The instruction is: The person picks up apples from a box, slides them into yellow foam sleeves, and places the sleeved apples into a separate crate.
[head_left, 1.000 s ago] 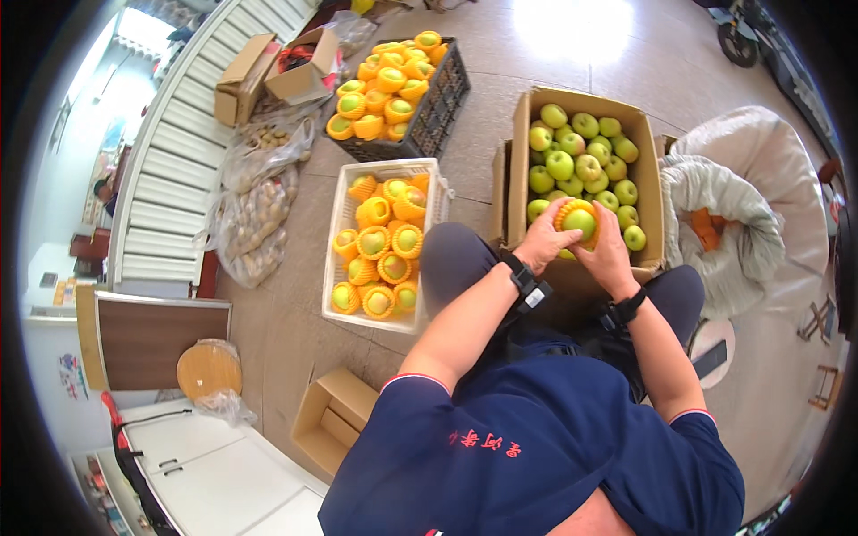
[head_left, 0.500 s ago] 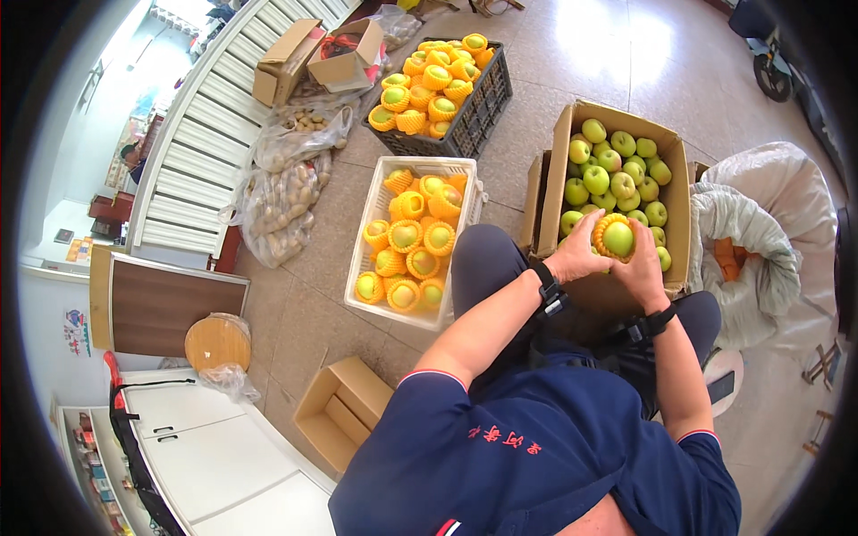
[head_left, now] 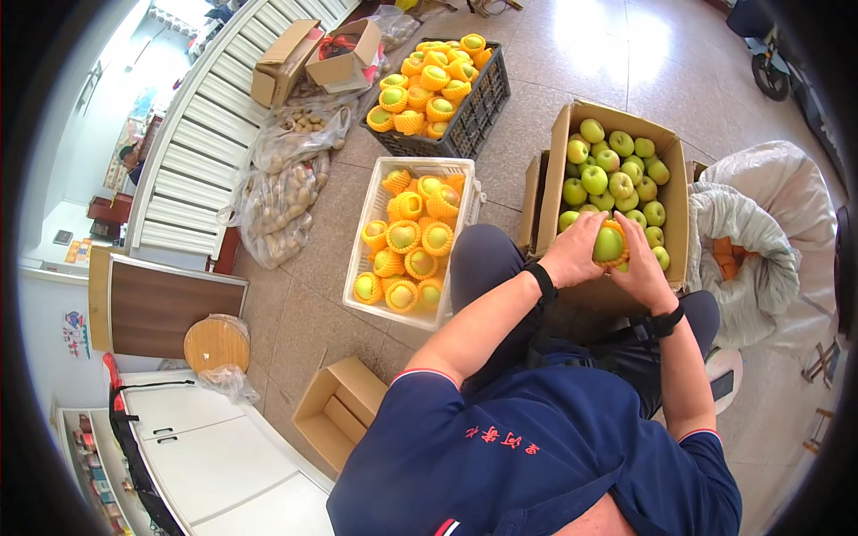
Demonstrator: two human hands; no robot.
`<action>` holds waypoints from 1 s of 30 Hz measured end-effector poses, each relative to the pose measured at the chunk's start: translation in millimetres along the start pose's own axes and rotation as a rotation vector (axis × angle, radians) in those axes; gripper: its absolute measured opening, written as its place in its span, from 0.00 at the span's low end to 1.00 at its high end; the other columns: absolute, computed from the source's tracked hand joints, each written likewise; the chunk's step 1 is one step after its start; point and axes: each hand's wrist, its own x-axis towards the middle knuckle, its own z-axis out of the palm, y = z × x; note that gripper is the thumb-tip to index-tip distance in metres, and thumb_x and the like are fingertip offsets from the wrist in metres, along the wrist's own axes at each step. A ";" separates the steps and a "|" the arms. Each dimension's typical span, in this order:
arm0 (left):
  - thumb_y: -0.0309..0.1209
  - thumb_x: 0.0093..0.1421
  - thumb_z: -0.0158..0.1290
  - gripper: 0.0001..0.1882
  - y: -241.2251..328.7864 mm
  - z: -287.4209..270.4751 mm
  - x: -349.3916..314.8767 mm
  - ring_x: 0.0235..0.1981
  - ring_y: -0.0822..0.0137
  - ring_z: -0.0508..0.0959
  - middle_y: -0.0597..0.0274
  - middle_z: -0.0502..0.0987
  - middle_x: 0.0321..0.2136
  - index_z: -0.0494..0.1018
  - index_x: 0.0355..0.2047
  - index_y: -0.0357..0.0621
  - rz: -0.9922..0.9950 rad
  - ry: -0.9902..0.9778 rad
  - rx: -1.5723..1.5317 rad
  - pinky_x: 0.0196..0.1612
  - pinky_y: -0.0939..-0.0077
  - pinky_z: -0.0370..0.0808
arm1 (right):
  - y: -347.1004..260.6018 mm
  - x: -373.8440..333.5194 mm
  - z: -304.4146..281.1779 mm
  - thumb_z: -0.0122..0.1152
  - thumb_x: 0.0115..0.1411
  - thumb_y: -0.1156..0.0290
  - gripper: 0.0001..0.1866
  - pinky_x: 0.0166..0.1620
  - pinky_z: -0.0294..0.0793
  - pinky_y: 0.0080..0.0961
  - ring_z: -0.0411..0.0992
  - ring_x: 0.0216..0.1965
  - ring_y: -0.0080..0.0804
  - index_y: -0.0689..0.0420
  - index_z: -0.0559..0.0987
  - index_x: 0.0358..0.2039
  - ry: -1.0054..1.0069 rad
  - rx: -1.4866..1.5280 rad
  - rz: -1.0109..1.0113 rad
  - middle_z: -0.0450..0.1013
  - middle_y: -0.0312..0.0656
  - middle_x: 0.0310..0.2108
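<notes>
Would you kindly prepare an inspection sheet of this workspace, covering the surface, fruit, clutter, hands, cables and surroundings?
Surface: tiled floor beneath the containers.
Fruit: one green apple in an orange foam net; loose apples in a cardboard box; netted apples in a white crate and a black crate.
Clutter: plastic bags and an open carton on the floor.
Hands: left hand and right hand together hold the netted green apple.
Cables: nothing seen around the hands.
Surroundings: white cabinet at lower left; pale sack right of the box.
</notes>
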 end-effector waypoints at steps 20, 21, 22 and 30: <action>0.26 0.52 0.71 0.39 -59.4 -200.5 -40.5 0.53 0.66 0.77 0.58 0.75 0.52 0.65 0.62 0.36 -0.394 0.505 -0.277 0.58 0.70 0.76 | 43.5 -23.6 53.0 0.68 0.62 0.68 0.31 0.40 0.77 0.33 0.76 0.32 0.35 0.60 0.69 0.63 0.104 0.023 0.279 0.77 0.45 0.47; 0.25 0.52 0.71 0.38 -73.2 -207.6 -47.0 0.52 0.66 0.78 0.57 0.76 0.52 0.65 0.62 0.35 -0.460 0.559 -0.310 0.58 0.70 0.76 | 44.0 -23.8 52.9 0.68 0.62 0.68 0.31 0.40 0.77 0.33 0.76 0.32 0.35 0.60 0.69 0.63 0.105 0.021 0.282 0.77 0.45 0.47; 0.25 0.52 0.71 0.38 -92.0 -213.1 -56.6 0.52 0.66 0.78 0.57 0.76 0.52 0.65 0.62 0.35 -0.461 0.559 -0.311 0.58 0.70 0.76 | 44.5 -23.8 53.3 0.68 0.62 0.67 0.29 0.39 0.77 0.33 0.76 0.31 0.35 0.59 0.71 0.62 0.090 0.000 0.283 0.77 0.44 0.45; 0.31 0.46 0.74 0.42 -199.8 -246.6 -138.6 0.55 0.52 0.77 0.45 0.73 0.56 0.68 0.60 0.36 -0.833 0.845 0.349 0.60 0.59 0.74 | 31.3 -22.3 53.7 0.68 0.61 0.65 0.27 0.37 0.76 0.33 0.76 0.29 0.34 0.57 0.73 0.59 0.053 -0.088 0.252 0.78 0.41 0.43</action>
